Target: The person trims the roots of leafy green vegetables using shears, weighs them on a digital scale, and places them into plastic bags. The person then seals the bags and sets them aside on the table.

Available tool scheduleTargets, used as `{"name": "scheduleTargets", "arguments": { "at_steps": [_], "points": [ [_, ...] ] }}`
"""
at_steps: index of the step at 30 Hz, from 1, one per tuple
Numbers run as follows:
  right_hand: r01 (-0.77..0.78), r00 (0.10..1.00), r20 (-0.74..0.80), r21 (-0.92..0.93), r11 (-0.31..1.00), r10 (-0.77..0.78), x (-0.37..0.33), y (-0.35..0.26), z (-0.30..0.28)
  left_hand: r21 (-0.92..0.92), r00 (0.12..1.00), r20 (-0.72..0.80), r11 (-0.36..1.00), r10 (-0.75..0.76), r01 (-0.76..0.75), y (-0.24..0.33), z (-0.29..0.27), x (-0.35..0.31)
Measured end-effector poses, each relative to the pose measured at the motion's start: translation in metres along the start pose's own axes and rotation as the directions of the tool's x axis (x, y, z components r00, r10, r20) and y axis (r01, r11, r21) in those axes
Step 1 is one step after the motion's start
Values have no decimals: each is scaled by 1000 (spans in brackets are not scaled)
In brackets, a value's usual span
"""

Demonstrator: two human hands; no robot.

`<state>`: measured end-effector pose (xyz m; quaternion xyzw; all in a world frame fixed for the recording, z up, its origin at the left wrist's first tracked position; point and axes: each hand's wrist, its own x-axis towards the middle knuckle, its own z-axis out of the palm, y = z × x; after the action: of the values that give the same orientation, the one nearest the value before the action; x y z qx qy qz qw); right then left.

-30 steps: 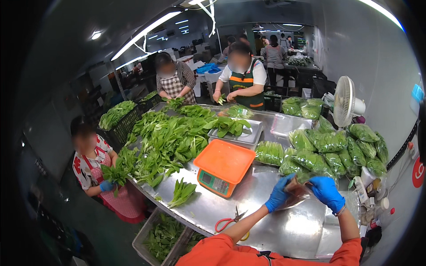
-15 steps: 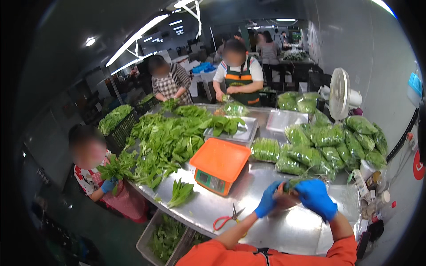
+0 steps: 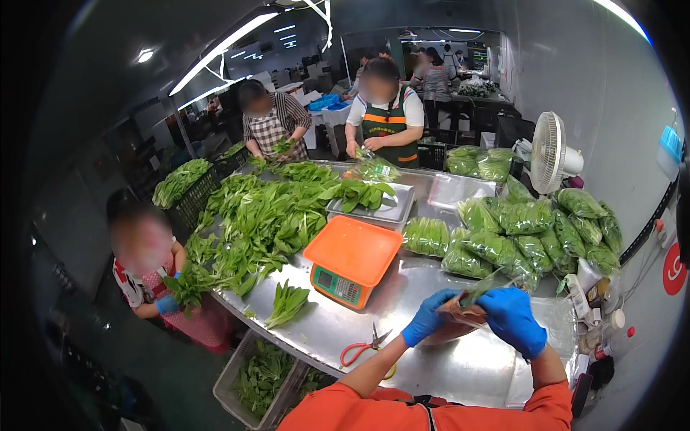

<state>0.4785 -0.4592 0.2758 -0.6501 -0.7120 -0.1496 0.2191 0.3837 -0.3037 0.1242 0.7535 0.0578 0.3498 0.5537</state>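
Your left hand [image 3: 429,327] and your right hand [image 3: 514,321], both in blue gloves, close together on a clear bag [image 3: 471,302] with a few green leaves in it, held just above the near right part of the steel table [image 3: 338,327]. Each hand pinches the bag's top; you hold it between them. Red-handled scissors [image 3: 363,347] lie near your left forearm. The orange scale [image 3: 351,260] stands to the left, and filled bags of greens [image 3: 528,233] are piled beyond your hands.
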Motion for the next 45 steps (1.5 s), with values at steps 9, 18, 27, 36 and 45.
{"name": "scheduleTargets", "arguments": {
  "at_steps": [9,18,27,36,45],
  "points": [
    [-74,995,66,-53,996,77,-3,18,6,0,939,126,947,-319,321,-21,5,7],
    [-119,991,63,-9,993,119,-28,41,25,-205,926,214,913,-310,353,-22,16,2],
    [-76,966,-256,-104,992,48,-23,40,-15,-5,976,96,981,-194,195,-14,13,-11],
    [-449,414,-908,-139,883,68,-200,117,-100,-70,997,59,996,-59,63,32,10,-9],
    [-698,445,-533,297,652,719,-341,122,128,-11,993,-105,998,-56,55,31,11,-19]
  ]
}}
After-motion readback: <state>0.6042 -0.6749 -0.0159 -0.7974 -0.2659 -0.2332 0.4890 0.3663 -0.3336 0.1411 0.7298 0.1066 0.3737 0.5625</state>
